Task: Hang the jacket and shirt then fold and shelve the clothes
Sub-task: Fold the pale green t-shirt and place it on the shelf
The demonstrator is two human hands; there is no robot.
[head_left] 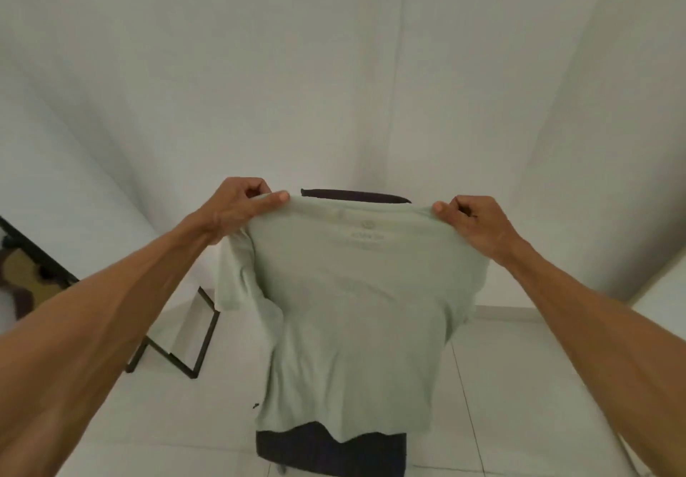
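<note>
A pale green t-shirt [352, 309] hangs full length in front of me, held up by its shoulders. My left hand [237, 205] pinches the left shoulder seam between thumb and curled fingers. My right hand [471, 220] pinches the right shoulder the same way. The shirt's left sleeve droops beside the body. Behind the shirt stands a dark chair [330, 450]; only its top edge and the seat part below the hem show.
White walls meet in a corner straight ahead. The floor is pale tile [519, 384]. A black metal frame [178, 354] stands on the floor at the left, under a white table edge. Something brown and yellow [26, 272], blurred, lies at the far left.
</note>
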